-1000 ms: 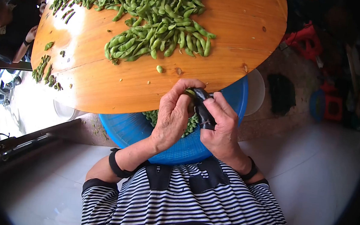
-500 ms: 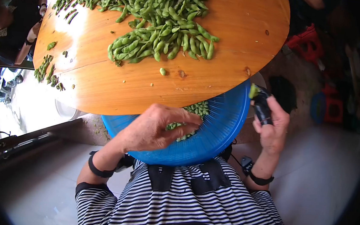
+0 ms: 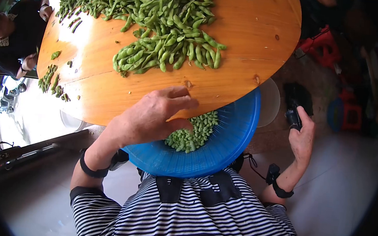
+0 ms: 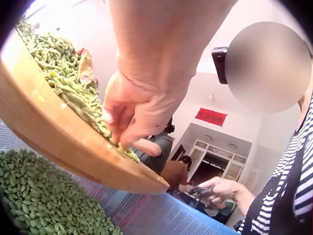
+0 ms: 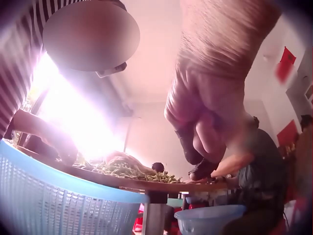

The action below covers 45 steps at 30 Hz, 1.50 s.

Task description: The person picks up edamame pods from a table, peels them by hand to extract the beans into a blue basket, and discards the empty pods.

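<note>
My left hand hovers over the near edge of the round wooden table, fingers stretched out and holding nothing, a short way from the heap of green bean pods. The left wrist view shows that left hand just above the table's rim. Under it a blue plastic basket holds shelled green beans. My right hand is out to the right of the basket, above the floor, and grips a small black tool. From the right wrist, its fingers curl round the dark tool.
A person in black sits at the table's far left, near several loose pods. A pale bowl peeks out beside the basket. Red stools and a dark object stand on the floor at right.
Both hands worked one pod over the basket. Then the left hand dipped into the basket and rose to the table edge; the right hand swung out right, its green husk no longer seen.
</note>
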Each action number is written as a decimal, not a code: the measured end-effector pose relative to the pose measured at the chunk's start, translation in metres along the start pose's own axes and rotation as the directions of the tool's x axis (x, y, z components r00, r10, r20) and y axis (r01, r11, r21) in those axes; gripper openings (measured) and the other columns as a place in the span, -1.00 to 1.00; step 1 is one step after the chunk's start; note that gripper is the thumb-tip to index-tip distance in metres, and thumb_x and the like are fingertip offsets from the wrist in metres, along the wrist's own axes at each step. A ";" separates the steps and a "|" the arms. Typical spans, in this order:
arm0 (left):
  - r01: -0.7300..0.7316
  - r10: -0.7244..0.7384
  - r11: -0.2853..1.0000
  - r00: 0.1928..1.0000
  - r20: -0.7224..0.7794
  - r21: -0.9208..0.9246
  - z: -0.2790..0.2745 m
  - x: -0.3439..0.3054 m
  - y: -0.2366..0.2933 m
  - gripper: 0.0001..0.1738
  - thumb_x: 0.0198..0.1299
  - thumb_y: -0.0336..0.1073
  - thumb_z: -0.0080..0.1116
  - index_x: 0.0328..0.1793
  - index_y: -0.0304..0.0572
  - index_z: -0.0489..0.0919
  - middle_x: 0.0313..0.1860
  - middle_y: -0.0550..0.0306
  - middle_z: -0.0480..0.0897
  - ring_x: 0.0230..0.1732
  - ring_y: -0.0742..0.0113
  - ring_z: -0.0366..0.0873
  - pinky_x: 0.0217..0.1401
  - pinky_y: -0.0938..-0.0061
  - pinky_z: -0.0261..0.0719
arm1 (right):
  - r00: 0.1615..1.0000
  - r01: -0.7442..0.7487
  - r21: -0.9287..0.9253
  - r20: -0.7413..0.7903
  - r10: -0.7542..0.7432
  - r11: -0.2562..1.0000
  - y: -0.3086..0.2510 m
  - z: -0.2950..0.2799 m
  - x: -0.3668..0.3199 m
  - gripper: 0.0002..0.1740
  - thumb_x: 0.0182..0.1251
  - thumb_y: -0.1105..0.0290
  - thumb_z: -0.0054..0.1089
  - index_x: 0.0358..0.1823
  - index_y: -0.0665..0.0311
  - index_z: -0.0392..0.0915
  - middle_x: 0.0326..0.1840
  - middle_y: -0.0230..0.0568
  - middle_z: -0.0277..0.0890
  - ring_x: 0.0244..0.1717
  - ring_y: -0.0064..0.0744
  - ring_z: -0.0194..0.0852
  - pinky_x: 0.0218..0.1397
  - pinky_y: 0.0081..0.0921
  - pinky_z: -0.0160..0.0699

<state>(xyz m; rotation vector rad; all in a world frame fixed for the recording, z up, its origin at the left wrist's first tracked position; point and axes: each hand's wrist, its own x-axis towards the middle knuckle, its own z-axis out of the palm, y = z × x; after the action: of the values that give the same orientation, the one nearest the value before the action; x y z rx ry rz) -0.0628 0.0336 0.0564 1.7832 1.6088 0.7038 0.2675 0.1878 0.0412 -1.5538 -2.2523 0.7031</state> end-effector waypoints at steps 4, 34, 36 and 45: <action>0.007 0.018 0.992 0.980 -0.196 0.127 0.016 0.050 -0.008 -0.84 0.14 -0.42 0.24 -0.14 -0.26 0.62 -0.20 0.04 0.58 -0.14 -0.01 0.57 -0.09 0.19 0.55 | 0.994 0.098 0.107 0.033 -0.102 0.989 -0.011 0.013 0.005 -0.50 -0.13 0.80 -0.12 -0.03 0.54 0.46 -0.32 0.03 0.52 -0.31 -0.29 0.53 -0.14 -0.58 0.46; 0.204 -0.453 0.694 0.869 -0.199 -0.690 0.048 0.004 -0.001 -0.86 0.13 -0.49 0.35 -0.25 -0.40 0.61 -0.49 0.27 0.59 -0.40 0.64 0.48 -0.36 0.66 0.49 | 0.743 -0.507 0.801 0.594 -0.310 0.319 -0.101 0.082 -0.009 -0.52 0.10 0.67 -0.28 0.02 0.50 0.51 -0.58 -0.47 0.25 -0.65 -0.79 0.04 -0.66 -0.76 0.04; 0.079 -0.386 0.653 0.890 -0.242 -0.753 0.052 0.003 -0.003 -0.88 0.13 -0.48 0.37 -0.29 -0.35 0.62 -0.49 0.24 0.60 -0.46 0.60 0.49 -0.44 0.65 0.47 | 0.775 -0.423 0.824 0.544 -0.320 0.376 -0.100 0.085 -0.010 -0.52 0.09 0.67 -0.27 0.01 0.47 0.53 -0.56 -0.47 0.28 -0.64 -0.79 0.05 -0.66 -0.76 0.02; 0.090 -0.265 -0.144 0.956 0.126 -0.985 0.067 -0.005 -0.006 -0.91 0.21 -0.42 0.31 -0.25 -0.20 0.59 -0.47 0.18 0.62 -0.53 0.51 0.52 -0.56 0.65 0.40 | 0.630 -0.691 0.720 0.644 -0.435 0.065 -0.086 0.088 -0.006 -0.47 0.04 0.61 -0.27 0.07 0.48 0.51 -0.55 -0.49 0.27 -0.62 -0.79 0.05 -0.64 -0.79 0.04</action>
<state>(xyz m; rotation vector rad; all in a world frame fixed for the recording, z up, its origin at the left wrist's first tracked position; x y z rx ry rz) -0.0177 0.0221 0.0079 0.2405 0.6870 1.3880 0.1581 0.1382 0.0162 -0.5903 -0.9227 2.7152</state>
